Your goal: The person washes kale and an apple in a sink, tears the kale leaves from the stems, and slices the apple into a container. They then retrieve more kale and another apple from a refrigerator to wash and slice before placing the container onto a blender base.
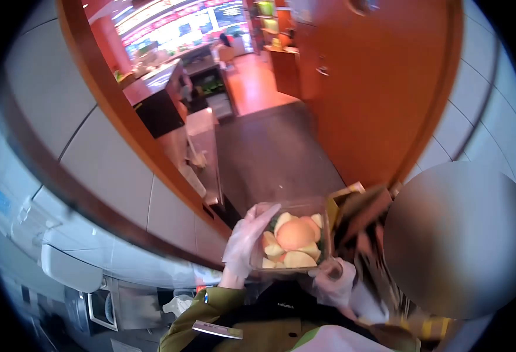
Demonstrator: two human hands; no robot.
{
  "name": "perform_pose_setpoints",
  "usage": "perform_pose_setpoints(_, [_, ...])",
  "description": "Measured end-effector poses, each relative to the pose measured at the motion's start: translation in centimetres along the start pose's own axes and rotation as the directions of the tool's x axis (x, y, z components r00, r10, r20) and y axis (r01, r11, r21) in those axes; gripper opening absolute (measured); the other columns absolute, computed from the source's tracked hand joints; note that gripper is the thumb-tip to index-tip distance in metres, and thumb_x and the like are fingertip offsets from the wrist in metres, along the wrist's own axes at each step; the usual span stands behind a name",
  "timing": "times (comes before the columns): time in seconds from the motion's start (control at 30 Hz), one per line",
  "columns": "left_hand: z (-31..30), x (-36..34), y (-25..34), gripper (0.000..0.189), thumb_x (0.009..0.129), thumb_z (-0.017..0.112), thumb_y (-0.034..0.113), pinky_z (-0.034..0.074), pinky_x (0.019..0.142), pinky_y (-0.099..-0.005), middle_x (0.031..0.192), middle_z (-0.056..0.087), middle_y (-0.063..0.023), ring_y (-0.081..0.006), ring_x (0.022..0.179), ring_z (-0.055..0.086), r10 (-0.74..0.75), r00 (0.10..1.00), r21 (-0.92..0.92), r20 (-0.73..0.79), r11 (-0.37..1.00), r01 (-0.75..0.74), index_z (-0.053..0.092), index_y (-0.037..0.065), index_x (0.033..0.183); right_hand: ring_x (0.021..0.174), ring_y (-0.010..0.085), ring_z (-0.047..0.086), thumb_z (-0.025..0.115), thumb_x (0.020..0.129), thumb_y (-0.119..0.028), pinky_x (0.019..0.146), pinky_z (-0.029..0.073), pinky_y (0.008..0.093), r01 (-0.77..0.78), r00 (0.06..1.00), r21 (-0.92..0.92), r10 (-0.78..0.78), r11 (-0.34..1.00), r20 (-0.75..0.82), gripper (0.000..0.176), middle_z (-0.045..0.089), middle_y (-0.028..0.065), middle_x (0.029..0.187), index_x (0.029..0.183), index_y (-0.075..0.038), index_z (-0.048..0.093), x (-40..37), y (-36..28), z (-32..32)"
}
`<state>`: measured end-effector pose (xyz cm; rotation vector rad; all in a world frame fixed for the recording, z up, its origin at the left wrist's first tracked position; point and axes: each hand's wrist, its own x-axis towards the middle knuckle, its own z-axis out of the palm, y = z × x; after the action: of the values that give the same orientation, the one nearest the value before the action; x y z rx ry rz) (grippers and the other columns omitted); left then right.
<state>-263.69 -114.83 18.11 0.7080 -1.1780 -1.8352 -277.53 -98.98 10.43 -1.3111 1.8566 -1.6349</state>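
Note:
A clear rectangular container (326, 234) holds pale yellow and orange-pink rounded pieces (296, 234), with some dark green at its edges. My left hand (249, 237), in a thin clear glove, grips the container's left side, its fingers along the upper left rim. At the lower right corner is my right hand (335, 278), gloved as well, with its fingers curled against the container. The container is held in front of my dark apron and olive sleeves.
An orange-brown door (381, 76) stands open at the right of a doorway. Beyond lie dark flooring (269, 152), counters and bright displays. Folded cardboard (366, 229) leans at the right, near a large blurred round patch. A white-tiled wall (111, 158) borders the left.

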Motion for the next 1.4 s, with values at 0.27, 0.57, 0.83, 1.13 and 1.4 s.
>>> perform_pose_setpoints(0.27, [1.7,27.2,-1.2,0.037,0.088,0.058,0.024,0.040,0.089,-0.0248,0.108,0.052,-0.0062,-0.0130,0.103,0.050,-0.244,0.969,-0.032,-0.030,0.969,0.243,0.051,-0.002,0.113,0.056,0.0144,0.053,0.058,0.059,-0.004,0.058,0.044,0.0263,-0.177,0.972,0.144,0.196,0.974,-0.132,0.011,0.056,0.0065,0.061,0.068,0.002,0.054,24.0,10.7,2.4])
perform_pose_setpoints(0.57, [-4.5,54.2,-2.8,0.041,0.089,0.050,0.019,0.039,0.094,-0.0307,0.116,0.050,-0.0137,-0.0248,0.109,0.051,0.245,0.951,0.621,0.186,0.721,-0.307,0.047,0.005,0.128,0.059,0.0108,0.052,0.067,0.063,-0.002,0.050,0.042,0.0230,0.135,0.983,0.295,-0.091,0.946,-0.159,0.042,0.057,0.0061,0.078,0.101,0.001,0.048,50.2,25.4,10.3])
perform_pose_setpoints(0.83, [-13.5,73.8,1.5,0.047,0.085,0.046,0.012,0.040,0.095,-0.0362,0.125,0.044,-0.0209,-0.0321,0.112,0.050,0.569,0.820,0.918,-0.060,0.355,-0.179,0.044,0.008,0.132,0.061,0.0241,0.051,0.063,0.051,-0.010,0.064,0.042,0.0338,-0.015,0.938,0.140,-0.035,0.990,0.345,0.023,0.053,0.0083,0.063,0.070,-0.002,0.055,80.6,23.3,21.6])
perform_pose_setpoints(1.13, [-31.7,94.1,5.1,0.048,0.085,0.062,0.034,0.039,0.091,-0.0267,0.109,0.056,-0.0125,-0.0202,0.107,0.052,0.612,0.675,0.796,-0.412,0.602,-0.059,0.050,0.006,0.122,0.052,0.0084,0.044,0.062,0.054,-0.006,0.050,0.039,0.0239,-0.013,0.795,0.304,-0.175,0.953,0.581,0.017,0.047,-0.0001,0.057,0.060,-0.003,0.046,104.6,27.7,46.4])
perform_pose_setpoints(1.4, [-46.8,108.4,15.3,0.038,0.087,0.056,0.021,0.041,0.092,-0.0312,0.120,0.048,-0.0154,-0.0274,0.108,0.052,0.446,0.605,0.580,-0.659,0.814,0.031,0.052,0.009,0.122,0.050,0.0147,0.046,0.065,0.059,-0.010,0.050,0.041,0.0292,0.065,0.655,0.307,-0.273,0.950,0.705,0.015,0.048,0.0034,0.056,0.066,-0.003,0.052,119.7,23.3,66.4])
